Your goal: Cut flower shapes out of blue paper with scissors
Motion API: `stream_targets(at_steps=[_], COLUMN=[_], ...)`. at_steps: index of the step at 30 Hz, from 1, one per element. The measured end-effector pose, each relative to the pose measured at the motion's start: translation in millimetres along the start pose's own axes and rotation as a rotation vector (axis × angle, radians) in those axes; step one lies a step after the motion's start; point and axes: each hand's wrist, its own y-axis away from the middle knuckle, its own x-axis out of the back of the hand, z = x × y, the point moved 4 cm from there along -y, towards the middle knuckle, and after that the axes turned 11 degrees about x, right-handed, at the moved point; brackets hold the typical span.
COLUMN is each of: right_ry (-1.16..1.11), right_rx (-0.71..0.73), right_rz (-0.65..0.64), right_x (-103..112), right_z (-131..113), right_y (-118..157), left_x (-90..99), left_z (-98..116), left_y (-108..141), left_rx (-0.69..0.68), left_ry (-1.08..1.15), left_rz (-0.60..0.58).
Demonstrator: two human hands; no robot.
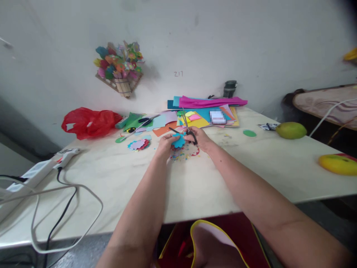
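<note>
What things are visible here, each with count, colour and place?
wall: 1, whitish, background
table: 1, whitish, centre
flower decoration: 1, multicoloured, on wall
container: 1, dark, near wall
folded sheet: 1, magenta, back
papers: several, mixed, back centre
pixelated rectangle: 1, whitish, on papers
tool: 1, dark, on papers
bag: 1, red, back left
scalloped papers: several, mixed, centre left
scraps: many, mixed, centre
discs: 2, green, left and right
fruits: 2, green, yellow, right
packet: 1, mixed, right
furniture: 1, pinkish, far right
power strip: 1, white, left
cables: several, white, black, left
cloth: 1, dark red, bottom
scissors: 1, dark-handled, centre
cut paper: 1, blue, centre
left hand: 1, bare, on cut paper
right hand: 1, bare, on scissors
forearms: 2, bare, below
</note>
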Motion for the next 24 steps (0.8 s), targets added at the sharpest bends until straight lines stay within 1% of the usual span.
stream_targets(at_steps=[6, 12, 16, 21, 24], right_ry=[-0.023, -0.013, -0.015, -0.003, -0.002], right_rx=[-0.01, 0.01, 0.0, -0.011, -0.018], right_rz=[0.007, 0.086, 0.071, 0.006, -0.028], right_x=[-3.3, -0.1, -2.5, -3.7, -1.8], right_z=[-0.8, -1.4, -1.8, 2.2, 3.7], right_y=[1.2, -0.5, 0.4, 1.1, 1.4], left_x=[-7.3, -3.9, -2.3, -0.9, 2.6], left_z=[0.6, -4.9, -4.4, -0.3, 0.9], left_y=[6.4, 1.5, -2.5, -2.9, -3.6], left_rx=[0.02, 0.073, 0.0, -0.084, -0.1], left_ry=[-0.044, -0.022, 0.05, 0.098, 0.12], left_rz=[-0.069, -0.078, -0.063, -0.068, -0.021])
